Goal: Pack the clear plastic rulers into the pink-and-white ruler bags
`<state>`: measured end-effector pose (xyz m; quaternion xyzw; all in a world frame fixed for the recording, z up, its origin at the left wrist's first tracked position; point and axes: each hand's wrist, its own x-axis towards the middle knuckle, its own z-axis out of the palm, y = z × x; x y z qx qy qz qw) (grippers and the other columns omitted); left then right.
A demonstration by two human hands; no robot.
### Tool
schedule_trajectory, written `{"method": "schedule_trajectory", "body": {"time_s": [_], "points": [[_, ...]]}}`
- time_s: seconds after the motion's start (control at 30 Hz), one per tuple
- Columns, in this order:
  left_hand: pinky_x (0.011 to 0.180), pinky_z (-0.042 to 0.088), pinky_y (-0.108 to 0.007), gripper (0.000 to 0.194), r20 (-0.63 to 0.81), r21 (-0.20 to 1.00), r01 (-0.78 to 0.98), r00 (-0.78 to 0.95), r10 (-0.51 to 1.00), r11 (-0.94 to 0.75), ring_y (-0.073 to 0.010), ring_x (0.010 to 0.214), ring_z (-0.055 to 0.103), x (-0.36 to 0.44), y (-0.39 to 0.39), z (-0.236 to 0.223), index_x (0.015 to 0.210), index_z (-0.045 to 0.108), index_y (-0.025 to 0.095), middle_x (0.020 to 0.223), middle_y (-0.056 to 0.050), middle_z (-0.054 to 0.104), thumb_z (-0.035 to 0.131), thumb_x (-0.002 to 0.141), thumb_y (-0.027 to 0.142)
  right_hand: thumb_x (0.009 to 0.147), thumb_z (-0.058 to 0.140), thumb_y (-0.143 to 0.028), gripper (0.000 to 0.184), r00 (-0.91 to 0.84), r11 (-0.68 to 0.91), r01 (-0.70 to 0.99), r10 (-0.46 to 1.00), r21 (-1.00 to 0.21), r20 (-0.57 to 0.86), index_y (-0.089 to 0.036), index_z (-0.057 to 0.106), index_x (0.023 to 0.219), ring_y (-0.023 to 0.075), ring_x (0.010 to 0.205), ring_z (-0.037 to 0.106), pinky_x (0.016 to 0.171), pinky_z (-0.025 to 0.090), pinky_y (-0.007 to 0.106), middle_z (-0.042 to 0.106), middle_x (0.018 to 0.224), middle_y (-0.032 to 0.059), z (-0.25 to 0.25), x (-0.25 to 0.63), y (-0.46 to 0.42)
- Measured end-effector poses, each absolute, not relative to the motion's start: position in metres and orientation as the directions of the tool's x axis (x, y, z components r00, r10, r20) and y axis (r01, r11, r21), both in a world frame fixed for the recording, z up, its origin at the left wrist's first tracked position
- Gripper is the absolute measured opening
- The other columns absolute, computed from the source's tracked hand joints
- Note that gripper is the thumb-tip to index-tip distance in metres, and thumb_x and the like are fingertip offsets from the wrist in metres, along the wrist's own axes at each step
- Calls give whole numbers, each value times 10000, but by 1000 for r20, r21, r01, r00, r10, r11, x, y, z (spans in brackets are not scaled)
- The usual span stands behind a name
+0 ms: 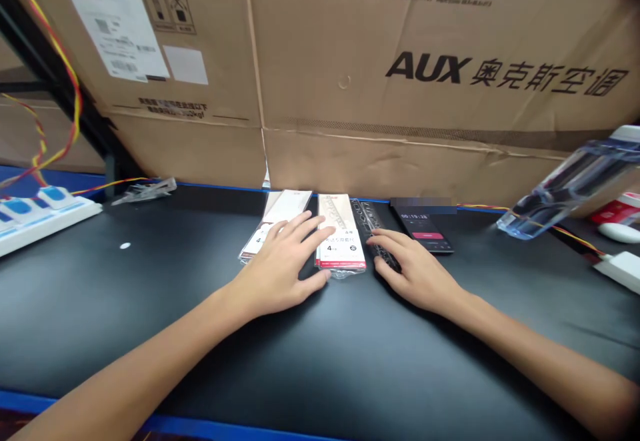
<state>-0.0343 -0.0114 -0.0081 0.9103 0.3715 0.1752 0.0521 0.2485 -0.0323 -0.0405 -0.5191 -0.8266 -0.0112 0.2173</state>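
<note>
The left hand (pixel 277 271) lies open and flat, fingers spread wide, bridging two flat packets rather than clamping either; its fingers (pixel 300 227) rest across the left packet (pixel 275 224) and reach onto the right packet (pixel 340 244), and a spread like this lets one palm steady both at once; the thumb lies low against the near end of the right packet. The right hand (pixel 417 271) stands apart from the left, its fingers (pixel 385 254) gently curved, their tips resting on a dark perforated strip (pixel 364 217) in clear wrapping; no firm grip shows, and the hand looks merely laid there. The packets and strip lie together mid-table near the far edge, side by side and slightly overlapping, within easy reach of both hands; each packet has a white card with a red band. Just right of the strip, a phone (pixel 423 231) lies face up with a timer showing, angled so it can be read from here. The black table (pixel 200 321) has a blue edge. Farther right stand a clear plastic stand (pixel 570 187), a white mouse (pixel 617 232) and a white adapter (pixel 620 271); at left lie a white power strip (pixel 40 217) and a metal clip (pixel 145 191); red and yellow wires (pixel 70 81) run along the far side, kept back from the work; large cardboard cartons (pixel 400 127) stand behind, walling off the far edge.
</note>
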Motion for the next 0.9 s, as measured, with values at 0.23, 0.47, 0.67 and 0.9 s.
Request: {"method": "schedule_trajectory", "body": {"time_s": [0.23,0.47,0.67,0.9], "points": [[1184,177,-571,399,126,306,594,749,650,-744,-297,1370,446,-34,-12,-11,1329,586,273,1453,-88,541,504,972,431,941,504,-274,252,-342,438,859,877,-266,338,-213,599,1167,277,1166,584,1028,480,464,593,1257,118,-39,247,-32],[1132,205,-519,218,210,317,546,757,619,-775,-227,1069,615,-33,-9,-10,1080,665,228,1127,-56,689,502,990,340,960,488,-287,133,-340,433,848,887,-306,313,-225,553,1058,257,1053,599,955,497,449,598,1159,94,-37,246,-33],[959,374,-399,224,382,319,528,689,616,-787,-201,939,616,-34,-7,-6,981,629,198,979,-49,692,408,1012,224,959,493,-286,132,-345,439,846,883,-302,319,-225,554,1058,256,1049,603,944,502,450,599,1165,93,-37,247,-33],[866,499,-314,149,551,709,307,321,770,-635,-189,980,606,-38,-6,6,973,624,188,1040,-57,642,517,985,291,954,511,-308,332,-342,458,839,864,-293,371,-228,471,1274,285,1240,535,1060,449,477,537,1339,121,-38,246,-35]]}}
